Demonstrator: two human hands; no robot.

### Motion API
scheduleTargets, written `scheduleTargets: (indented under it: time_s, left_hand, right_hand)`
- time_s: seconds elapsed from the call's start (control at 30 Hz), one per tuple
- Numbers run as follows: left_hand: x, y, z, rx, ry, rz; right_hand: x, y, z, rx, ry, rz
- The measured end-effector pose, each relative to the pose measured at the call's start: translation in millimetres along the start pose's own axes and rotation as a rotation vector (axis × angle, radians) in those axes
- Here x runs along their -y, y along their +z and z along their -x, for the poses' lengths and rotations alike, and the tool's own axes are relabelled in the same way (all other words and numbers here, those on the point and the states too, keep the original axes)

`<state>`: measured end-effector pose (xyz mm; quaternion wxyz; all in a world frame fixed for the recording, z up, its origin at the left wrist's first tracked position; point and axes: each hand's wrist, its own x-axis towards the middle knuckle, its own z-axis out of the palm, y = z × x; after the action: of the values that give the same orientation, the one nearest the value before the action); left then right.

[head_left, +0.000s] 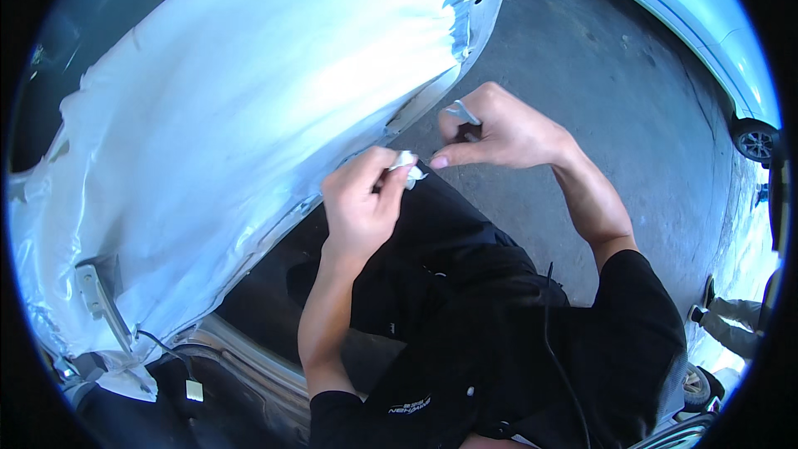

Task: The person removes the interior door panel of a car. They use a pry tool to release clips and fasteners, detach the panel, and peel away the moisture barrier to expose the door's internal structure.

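Note:
My left hand is closed, its thumb and fingers pinching a small crumpled white scrap that looks like film or tape. Just to its right, my right hand has its fingers curled, with the thumb pointing toward the scrap. A thin pale strip shows at its curled fingers; what it is made of I cannot tell. Both hands are in the air beside the edge of an open car door. White sheeting covers the door's inner side, and blue tape runs along one end.
A door hinge arm and a cable with a pale connector are at lower left, near the car's door sill. Grey concrete floor lies to the right. Another light-coloured car stands at upper right. A person's legs show at the right rim.

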<state>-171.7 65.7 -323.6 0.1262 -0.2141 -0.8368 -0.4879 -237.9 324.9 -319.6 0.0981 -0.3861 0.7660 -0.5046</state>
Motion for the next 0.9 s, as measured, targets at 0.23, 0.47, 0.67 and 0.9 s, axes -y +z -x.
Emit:
scheduleTargets:
  time_s: [0.23, 0.47, 0.67, 0.9]
  left_hand:
    - [-18, 22, 34, -0.052, -0.466, 0.352]
    - [-6, 57, 31, 0.127, -0.028, -0.323]
    - [4, 0, 22, -0.230, 0.155, -0.827]
    - [17, -25, -9, 0.064, 0.319, -1.314]
  right_hand:
    - [-45, 3, 11, -0.423, 0.144, -0.111]
    - [-57, 25, 0, -0.581, 0.201, -0.138]
    - [-44, 31, 8, -0.437, 0.387, -0.064]
    - [-31, 68, -15, -0.607, -0.061, 0.152]
